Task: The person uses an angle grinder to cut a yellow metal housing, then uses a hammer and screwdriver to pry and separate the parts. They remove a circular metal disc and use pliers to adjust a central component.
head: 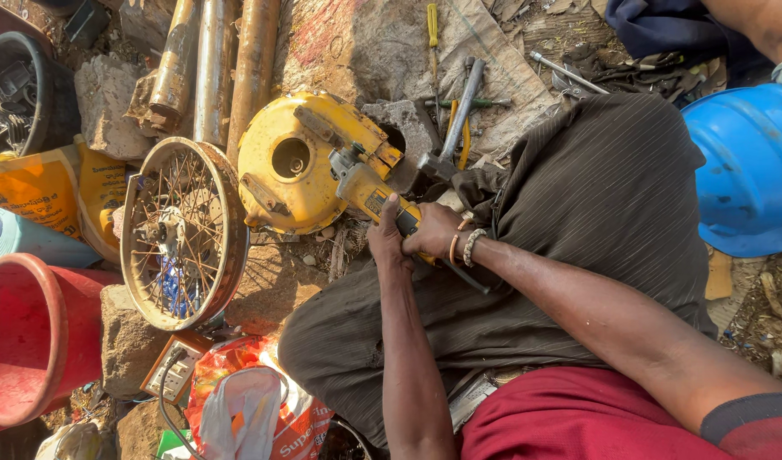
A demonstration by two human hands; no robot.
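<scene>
Open-air repair yard — dirt ground, spoked wheel [185,234], hammer [453,128], rusty pipes [214,64].

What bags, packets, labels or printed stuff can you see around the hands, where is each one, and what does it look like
Yellow sack: far left, crumpled, dark print.
Red-orange printed bag: bottom centre, white lettering, partly behind a clear plastic bag.
Green-and-white packet: bottom edge, mostly hidden.
Label on the yellow angle grinder: small dark patch just above the left hand and right hand.

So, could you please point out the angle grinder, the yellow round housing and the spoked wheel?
angle grinder [367,189], head view, on its yellow body.
yellow round housing [276,183], head view, on its painted face.
spoked wheel [229,183], head view, on its rusty rim.
</scene>
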